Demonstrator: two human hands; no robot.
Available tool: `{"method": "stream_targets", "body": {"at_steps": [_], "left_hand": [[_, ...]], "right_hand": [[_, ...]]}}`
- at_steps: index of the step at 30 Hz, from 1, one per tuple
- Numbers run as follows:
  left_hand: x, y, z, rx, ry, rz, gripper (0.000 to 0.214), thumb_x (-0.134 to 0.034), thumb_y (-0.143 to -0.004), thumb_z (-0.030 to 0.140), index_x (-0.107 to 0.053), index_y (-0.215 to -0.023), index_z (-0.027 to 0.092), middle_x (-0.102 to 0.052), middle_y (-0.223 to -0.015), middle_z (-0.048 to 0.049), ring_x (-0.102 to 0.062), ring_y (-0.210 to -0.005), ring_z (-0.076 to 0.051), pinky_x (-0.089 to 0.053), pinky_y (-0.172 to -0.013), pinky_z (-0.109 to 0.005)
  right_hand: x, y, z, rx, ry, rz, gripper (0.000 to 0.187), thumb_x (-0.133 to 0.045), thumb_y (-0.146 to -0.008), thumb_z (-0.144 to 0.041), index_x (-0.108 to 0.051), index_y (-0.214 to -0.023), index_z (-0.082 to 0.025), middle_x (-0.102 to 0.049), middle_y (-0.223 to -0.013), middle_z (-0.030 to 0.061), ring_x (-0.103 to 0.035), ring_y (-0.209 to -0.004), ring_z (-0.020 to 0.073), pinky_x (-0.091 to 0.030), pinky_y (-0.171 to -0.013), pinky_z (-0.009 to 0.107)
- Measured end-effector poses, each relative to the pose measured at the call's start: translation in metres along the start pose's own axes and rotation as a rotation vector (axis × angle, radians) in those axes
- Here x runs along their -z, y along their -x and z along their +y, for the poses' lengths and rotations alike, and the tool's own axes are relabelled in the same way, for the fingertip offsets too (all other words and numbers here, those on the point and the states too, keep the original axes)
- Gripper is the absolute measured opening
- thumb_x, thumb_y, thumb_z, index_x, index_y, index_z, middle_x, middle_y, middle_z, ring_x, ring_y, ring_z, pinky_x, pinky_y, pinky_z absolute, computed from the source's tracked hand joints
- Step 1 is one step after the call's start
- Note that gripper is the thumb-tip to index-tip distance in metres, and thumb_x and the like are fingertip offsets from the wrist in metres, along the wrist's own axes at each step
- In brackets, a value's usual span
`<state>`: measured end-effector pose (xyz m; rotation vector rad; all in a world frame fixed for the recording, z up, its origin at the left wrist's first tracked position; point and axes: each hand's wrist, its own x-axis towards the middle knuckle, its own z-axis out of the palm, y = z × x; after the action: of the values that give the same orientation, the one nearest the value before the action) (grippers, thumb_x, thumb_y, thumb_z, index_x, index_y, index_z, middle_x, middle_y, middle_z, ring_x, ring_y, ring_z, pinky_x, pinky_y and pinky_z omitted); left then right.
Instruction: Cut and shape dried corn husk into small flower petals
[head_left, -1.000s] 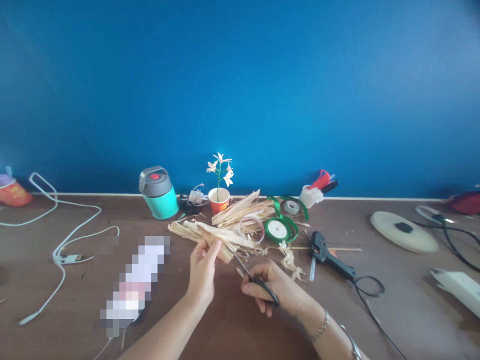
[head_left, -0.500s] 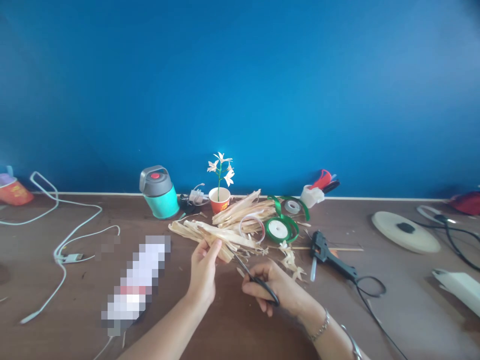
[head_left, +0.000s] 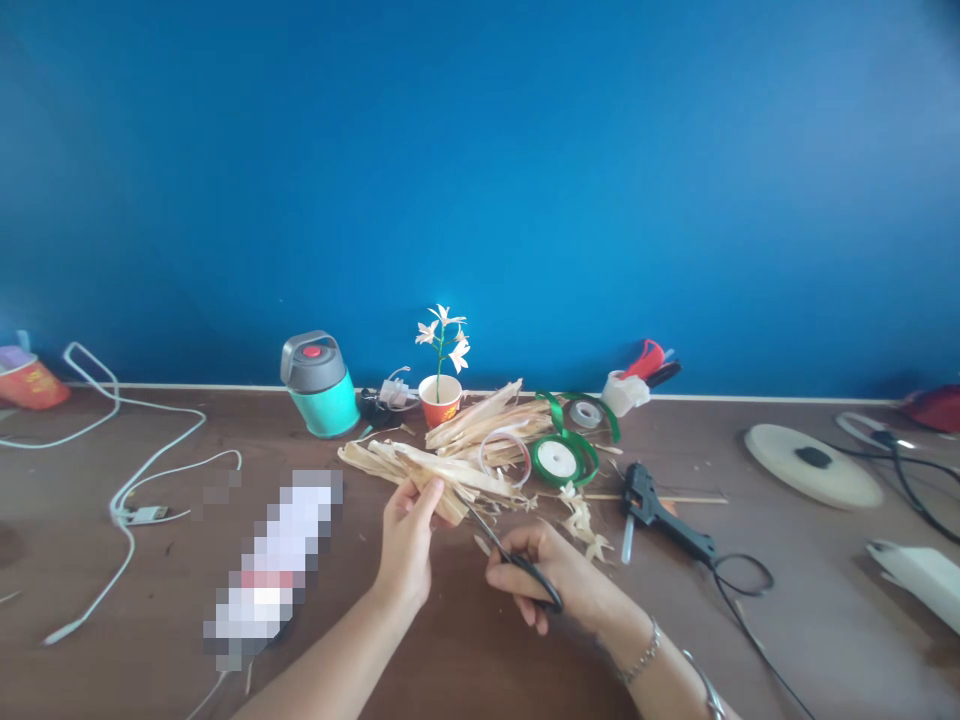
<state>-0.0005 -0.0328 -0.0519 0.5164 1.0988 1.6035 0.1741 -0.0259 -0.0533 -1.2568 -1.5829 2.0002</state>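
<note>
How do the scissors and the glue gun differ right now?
The scissors are held in the right hand, while the glue gun lies on the table.
The scissors are slim, while the glue gun is bulkier.
The scissors point at the pale strips held in the left hand, while the glue gun lies apart from those strips.
Both have dark handles.

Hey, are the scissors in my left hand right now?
No, the scissors are in your right hand, while your left hand pinches a pale dry strip.
</note>
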Motion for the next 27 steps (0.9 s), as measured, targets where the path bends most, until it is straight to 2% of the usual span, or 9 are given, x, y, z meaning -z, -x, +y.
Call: {"method": "stream_targets", "body": {"at_steps": [14, 21, 27], "left_hand": [[-0.0012, 0.0010, 0.0018, 0.002, -0.010, 0.000, 0.029, -0.078, -0.063, 0.038, -0.059, -0.067, 0.015, -0.055, -0.056, 0.0047, -0.047, -0.050, -0.008, -0.038, -0.047, -0.018], [0.0027, -0.0031, -0.0038, 0.014, -0.019, 0.000, 0.031, -0.078, -0.063, 0.039, -0.060, -0.069, 0.015, -0.056, -0.056, 0.0047, -0.046, -0.051, -0.007, -0.038, -0.048, -0.018], [0.0030, -0.0046, -0.0049, 0.026, -0.022, 0.011, 0.035, -0.080, -0.058, 0.041, -0.062, -0.071, 0.014, -0.059, -0.059, 0.0028, -0.049, -0.052, -0.009, -0.039, -0.048, -0.019]], "right_hand": [[-0.0006, 0.0003, -0.0009, -0.002, 0.007, 0.009, 0.037, -0.073, -0.069, -0.049, -0.062, -0.078, -0.014, -0.055, -0.042, -0.0059, -0.046, -0.033, 0.0056, -0.037, -0.031, 0.013], [-0.0024, -0.0039, -0.0013, 0.005, 0.055, 0.042, 0.039, -0.073, -0.066, -0.050, -0.060, -0.073, -0.014, -0.052, -0.039, -0.0073, -0.043, -0.030, 0.0053, -0.037, -0.031, 0.015], [-0.0046, -0.0060, -0.0027, -0.008, 0.066, 0.056, 0.035, -0.072, -0.066, -0.048, -0.060, -0.072, -0.015, -0.052, -0.038, -0.0077, -0.041, -0.030, 0.0049, -0.036, -0.031, 0.014]]}}
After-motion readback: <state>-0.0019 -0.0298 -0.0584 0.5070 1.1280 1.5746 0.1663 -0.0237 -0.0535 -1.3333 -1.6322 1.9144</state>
